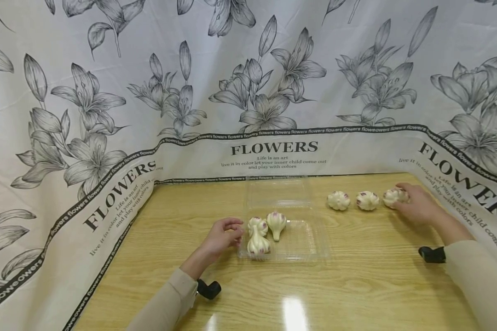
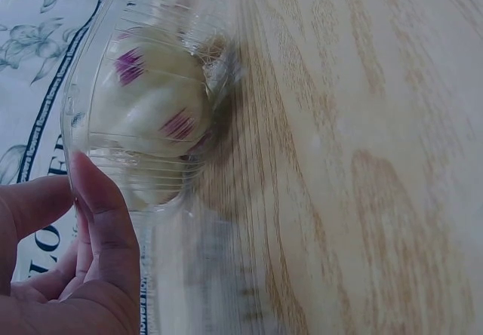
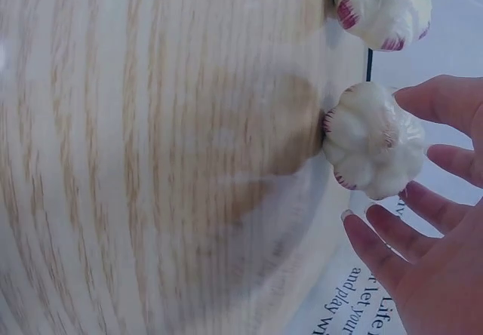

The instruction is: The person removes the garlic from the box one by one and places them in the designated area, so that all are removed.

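My left hand (image 1: pixel 222 236) is at the left side of a clear plastic clamshell box (image 1: pixel 306 236), pinching its rim between thumb and forefinger in the left wrist view. Inside the box's left half sit three garlic bulbs, one of them with its neck upright (image 1: pixel 276 225). At the far right of the table my right hand (image 1: pixel 418 209) reaches round the near side of another garlic bulb (image 1: pixel 392 197). Its fingers are spread and fairly straight, with the thumb tip at the edge of the white, purple-streaked bulb (image 3: pixel 373 139) in the right wrist view.
Two more garlic bulbs, one in the middle (image 1: pixel 367 201) and one on the left (image 1: pixel 338 201), lie in a row with the one at my right hand. The box's transparent lid (image 1: pixel 279 193) lies folded back. A flower-printed cloth (image 1: pixel 273 156) borders the wooden table (image 1: pixel 348 285).
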A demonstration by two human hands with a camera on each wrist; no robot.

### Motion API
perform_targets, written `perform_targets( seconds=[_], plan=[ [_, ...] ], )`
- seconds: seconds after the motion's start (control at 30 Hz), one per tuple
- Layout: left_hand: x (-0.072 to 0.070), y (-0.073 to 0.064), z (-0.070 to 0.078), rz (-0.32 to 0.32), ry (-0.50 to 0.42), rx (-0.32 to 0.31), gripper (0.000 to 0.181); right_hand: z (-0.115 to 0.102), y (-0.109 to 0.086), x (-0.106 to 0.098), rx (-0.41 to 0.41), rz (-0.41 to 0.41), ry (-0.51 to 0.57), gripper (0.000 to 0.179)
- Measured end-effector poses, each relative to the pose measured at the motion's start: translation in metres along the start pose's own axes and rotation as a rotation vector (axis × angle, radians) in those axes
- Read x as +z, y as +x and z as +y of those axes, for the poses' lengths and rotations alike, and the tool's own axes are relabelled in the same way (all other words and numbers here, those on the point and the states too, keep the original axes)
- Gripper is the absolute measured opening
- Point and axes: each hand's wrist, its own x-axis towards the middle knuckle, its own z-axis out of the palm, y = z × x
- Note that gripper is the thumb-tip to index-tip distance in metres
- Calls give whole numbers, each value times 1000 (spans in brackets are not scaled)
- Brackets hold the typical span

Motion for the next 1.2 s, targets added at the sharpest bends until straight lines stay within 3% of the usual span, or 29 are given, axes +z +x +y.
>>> perform_targets(
  seconds=[0.3, 0.63, 1.2],
  plan=[
    [-2, 0, 1, 2, 13, -12, 37, -12, -6, -5, -82, 86, -38, 64],
    [-1, 1, 0, 7, 18, -13, 37, -49, -14, -1, -204, 120, -11, 61],
    [0, 2, 0, 15, 17, -9, 37, -117, -21, 18, -303, 39, 38, 58]
  ],
)
